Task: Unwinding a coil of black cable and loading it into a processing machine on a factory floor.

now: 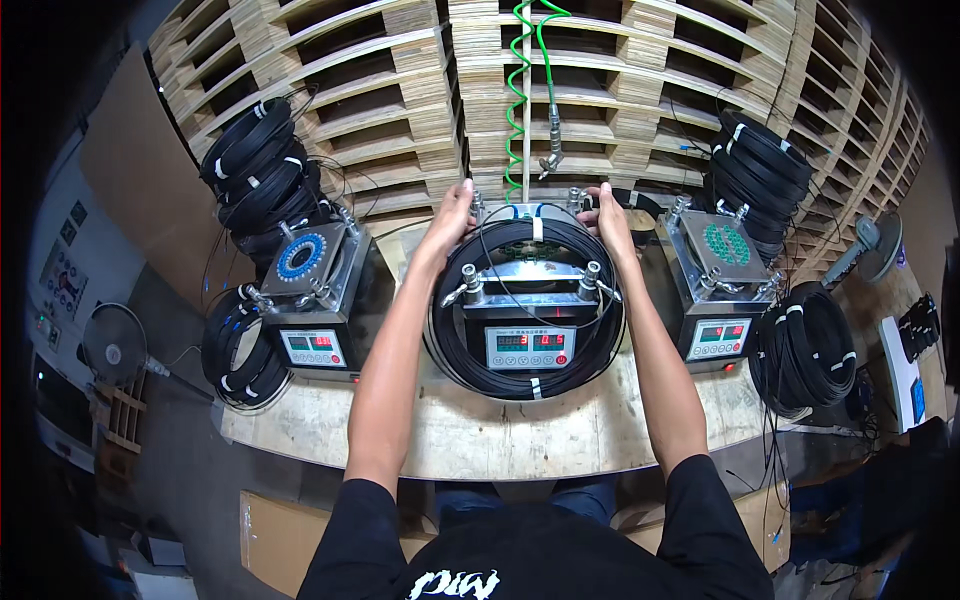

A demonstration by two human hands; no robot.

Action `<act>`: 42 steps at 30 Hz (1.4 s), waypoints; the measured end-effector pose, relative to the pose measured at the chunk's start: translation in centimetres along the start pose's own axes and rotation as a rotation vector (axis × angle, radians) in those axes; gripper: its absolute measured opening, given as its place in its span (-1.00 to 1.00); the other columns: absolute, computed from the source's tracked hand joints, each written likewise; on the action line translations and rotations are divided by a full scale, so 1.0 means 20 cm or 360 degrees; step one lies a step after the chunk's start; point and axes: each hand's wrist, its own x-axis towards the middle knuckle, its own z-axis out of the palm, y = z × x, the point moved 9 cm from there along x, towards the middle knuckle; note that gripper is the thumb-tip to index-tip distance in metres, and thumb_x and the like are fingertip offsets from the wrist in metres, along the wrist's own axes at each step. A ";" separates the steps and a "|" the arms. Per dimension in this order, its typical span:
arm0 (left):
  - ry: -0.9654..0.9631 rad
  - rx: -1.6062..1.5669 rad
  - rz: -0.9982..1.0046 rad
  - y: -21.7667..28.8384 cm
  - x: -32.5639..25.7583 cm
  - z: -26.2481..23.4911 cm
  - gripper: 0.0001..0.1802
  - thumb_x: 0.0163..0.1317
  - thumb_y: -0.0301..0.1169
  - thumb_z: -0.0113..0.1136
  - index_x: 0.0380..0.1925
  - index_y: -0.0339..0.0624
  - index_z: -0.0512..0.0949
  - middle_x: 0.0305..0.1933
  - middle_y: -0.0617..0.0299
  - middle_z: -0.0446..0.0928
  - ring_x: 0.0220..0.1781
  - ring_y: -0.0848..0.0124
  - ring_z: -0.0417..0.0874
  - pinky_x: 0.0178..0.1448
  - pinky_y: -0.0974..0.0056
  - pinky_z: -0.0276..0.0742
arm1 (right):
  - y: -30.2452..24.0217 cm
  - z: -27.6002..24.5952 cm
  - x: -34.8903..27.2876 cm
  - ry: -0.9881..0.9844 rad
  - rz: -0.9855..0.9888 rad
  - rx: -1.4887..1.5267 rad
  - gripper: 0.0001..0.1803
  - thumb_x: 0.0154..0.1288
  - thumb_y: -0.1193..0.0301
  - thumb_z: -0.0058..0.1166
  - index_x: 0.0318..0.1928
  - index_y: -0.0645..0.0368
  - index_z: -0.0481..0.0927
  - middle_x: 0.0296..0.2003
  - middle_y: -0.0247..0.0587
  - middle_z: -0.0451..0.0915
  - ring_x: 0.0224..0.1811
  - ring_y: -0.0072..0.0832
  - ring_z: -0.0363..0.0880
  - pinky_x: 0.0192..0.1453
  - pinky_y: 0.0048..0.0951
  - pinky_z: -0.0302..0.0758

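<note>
A bench polishing machine (pixel 478 325) with a lit red display stands in the middle. A large coil of black cable (pixel 537 386) loops around it, tied with white bands. At the machine's rear left corner, my left hand (pixel 452 222) has its fingers closed around the corner clamp (pixel 478 206), thumb pointing up. My right hand (pixel 609 224) does likewise at the rear right clamp (pixel 575 200). Some fingertips are hidden on both sides. Nearer to me, two front clamps (pixel 471 285) have their levers turned outward. Thin cable strands cross over the machine's top.
A similar machine with a blue ring of parts (pixel 302 256) stands left; another with green parts (pixel 727 244) stands right. Black cable coils (pixel 262 180) are stacked beside both. A green spiral air hose (pixel 516 100) hangs before wooden pallets (pixel 380 90). Fans flank the wooden bench (pixel 480 440).
</note>
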 end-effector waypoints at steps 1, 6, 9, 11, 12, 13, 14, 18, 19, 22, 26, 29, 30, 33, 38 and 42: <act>0.0160 0.0070 0.0179 0.03 0.00 0.01 -0.11 0.43 0.32 -0.12 0.54 -0.03 0.13 0.08 0.04 0.55 -0.13 0.40 0.52 0.07 0.23 0.47 | 0.00 0.00 0.00 0.0027 -0.0014 0.0058 -0.18 0.55 -0.27 -0.41 0.31 0.21 0.46 -0.39 -0.13 0.64 -0.53 -0.53 0.55 -0.44 -0.54 0.47; 0.0196 -0.0039 0.0338 0.00 0.00 0.05 -0.05 0.43 0.31 -0.09 0.48 -0.29 0.18 0.17 -0.04 0.51 -0.09 0.36 0.58 0.11 0.21 0.49 | 0.04 -0.06 0.01 0.0081 0.0077 0.0038 -0.16 0.54 -0.29 -0.41 0.32 0.22 0.44 -0.39 -0.06 0.64 -0.54 -0.52 0.55 -0.44 -0.54 0.44; 0.0272 -0.0106 0.0349 -0.06 0.01 -0.03 -0.10 0.45 0.28 -0.09 0.45 -0.30 0.23 0.14 0.00 0.53 -0.14 0.37 0.60 0.09 0.23 0.50 | -0.02 -0.01 -0.02 0.0061 0.0029 -0.0184 -0.12 0.53 -0.32 -0.42 0.33 0.22 0.44 -0.35 -0.05 0.65 -0.45 -0.49 0.57 -0.34 -0.49 0.46; 0.0343 -0.0167 0.0316 -0.06 0.01 -0.01 -0.11 0.45 0.27 -0.09 0.42 -0.30 0.26 0.09 0.01 0.56 -0.20 0.38 0.60 0.08 0.25 0.49 | -0.02 -0.02 0.01 0.0054 -0.0060 -0.0209 -0.11 0.51 -0.33 -0.42 0.34 0.21 0.43 -0.31 -0.05 0.65 -0.38 -0.49 0.57 -0.28 -0.48 0.46; 0.0330 -0.0171 0.0320 -0.05 0.02 0.01 -0.11 0.45 0.27 -0.09 0.42 -0.30 0.26 0.09 0.01 0.56 -0.20 0.38 0.60 0.08 0.25 0.49 | -0.04 -0.03 0.02 0.0034 -0.0149 -0.0231 -0.10 0.50 -0.35 -0.41 0.34 0.20 0.43 -0.28 -0.05 0.65 -0.32 -0.50 0.57 -0.22 -0.46 0.46; 0.0371 -0.0137 0.0298 -0.06 0.01 -0.02 -0.12 0.45 0.27 -0.09 0.42 -0.29 0.26 0.07 0.01 0.56 -0.20 0.38 0.61 0.07 0.24 0.50 | -0.03 0.00 0.01 -0.0032 -0.0084 -0.0213 -0.09 0.48 -0.38 -0.42 0.38 0.13 0.42 -0.23 -0.09 0.63 -0.24 -0.50 0.55 -0.15 -0.44 0.44; 0.0412 -0.0103 0.0276 -0.07 0.00 -0.04 -0.12 0.45 0.27 -0.09 0.42 -0.29 0.27 0.05 0.02 0.57 -0.19 0.38 0.61 0.06 0.24 0.50 | -0.05 0.01 0.00 -0.0041 -0.0084 -0.0211 -0.09 0.48 -0.38 -0.42 0.38 0.13 0.42 -0.23 -0.09 0.63 -0.24 -0.50 0.55 -0.15 -0.44 0.44; 0.0340 -0.0081 0.0225 -0.05 -0.04 -0.07 -0.12 0.46 0.29 -0.14 0.42 -0.27 0.27 0.00 0.06 0.56 -0.16 0.39 0.59 -0.02 0.23 0.51 | -0.04 0.02 -0.04 -0.0069 0.0067 -0.0093 -0.09 0.47 -0.41 -0.49 0.45 -0.01 0.37 -0.24 -0.12 0.62 -0.34 -0.53 0.51 -0.23 -0.50 0.42; 0.0343 -0.0083 0.0222 -0.04 -0.05 -0.06 -0.12 0.46 0.29 -0.14 0.42 -0.27 0.27 0.00 0.06 0.56 -0.16 0.39 0.59 -0.02 0.23 0.51 | -0.03 0.01 -0.04 -0.0049 0.0111 0.0018 -0.09 0.47 -0.41 -0.50 0.45 -0.01 0.37 -0.24 -0.12 0.62 -0.37 -0.54 0.51 -0.25 -0.53 0.41; 0.0269 -0.0337 0.0288 0.00 -0.07 -0.01 -0.11 0.48 0.30 -0.18 0.45 -0.26 0.23 0.06 0.07 0.53 -0.11 0.41 0.55 -0.05 0.25 0.50 | -0.01 -0.01 -0.04 0.0006 0.0134 0.0100 -0.10 0.47 -0.41 -0.51 0.42 0.00 0.39 -0.22 -0.11 0.63 -0.42 -0.57 0.52 -0.32 -0.60 0.41; 0.0228 -0.0271 0.0339 0.03 -0.08 0.01 -0.08 0.48 0.32 -0.22 0.48 -0.27 0.19 0.11 0.06 0.50 -0.06 0.44 0.50 -0.08 0.29 0.48 | -0.04 -0.04 -0.05 0.0099 0.0049 -0.0012 -0.10 0.49 -0.39 -0.50 0.35 0.08 0.47 -0.25 -0.12 0.61 -0.44 -0.54 0.53 -0.34 -0.59 0.42; 0.0224 -0.0213 0.0357 0.01 -0.06 0.00 -0.09 0.47 0.33 -0.23 0.43 -0.28 0.28 0.09 0.04 0.51 -0.10 0.45 0.49 -0.10 0.32 0.47 | -0.06 -0.05 -0.06 0.0120 0.0014 -0.0076 -0.10 0.50 -0.37 -0.50 0.30 0.13 0.51 -0.28 -0.16 0.60 -0.45 -0.54 0.53 -0.35 -0.60 0.42; 0.0205 -0.0220 0.0314 -0.01 -0.05 -0.01 -0.09 0.47 0.34 -0.24 0.39 -0.28 0.34 0.07 0.02 0.52 -0.15 0.45 0.50 -0.12 0.32 0.47 | -0.06 -0.05 -0.05 0.0117 -0.0005 -0.0106 -0.10 0.50 -0.36 -0.49 0.29 0.15 0.52 -0.30 -0.18 0.59 -0.44 -0.53 0.54 -0.36 -0.59 0.43; 0.0226 -0.0235 0.0214 -0.07 -0.05 -0.05 -0.11 0.47 0.35 -0.27 0.29 -0.30 0.44 0.00 -0.01 0.54 -0.25 0.42 0.53 -0.16 0.34 0.47 | -0.07 -0.03 -0.04 0.0068 -0.0033 -0.0195 -0.11 0.52 -0.35 -0.50 0.28 0.15 0.53 -0.33 -0.21 0.58 -0.40 -0.55 0.56 -0.36 -0.59 0.44; 0.0441 -0.0308 0.0273 -0.07 -0.07 -0.09 -0.15 0.47 0.32 -0.23 0.26 -0.29 0.45 -0.06 -0.01 0.55 -0.29 0.35 0.60 -0.17 0.28 0.56 | -0.03 -0.03 -0.01 0.0010 -0.0070 0.0018 -0.14 0.51 -0.34 -0.45 0.23 0.14 0.56 -0.31 -0.20 0.59 -0.34 -0.56 0.54 -0.34 -0.54 0.51; 0.0449 -0.0486 0.0338 -0.03 -0.11 -0.08 -0.19 0.48 0.28 -0.16 0.29 -0.26 0.41 -0.07 0.00 0.54 -0.29 0.31 0.63 -0.14 0.21 0.64 | -0.04 -0.01 -0.04 -0.0014 0.0001 0.0061 -0.13 0.53 -0.33 -0.51 0.28 0.15 0.51 -0.25 -0.19 0.65 -0.35 -0.58 0.55 -0.30 -0.57 0.47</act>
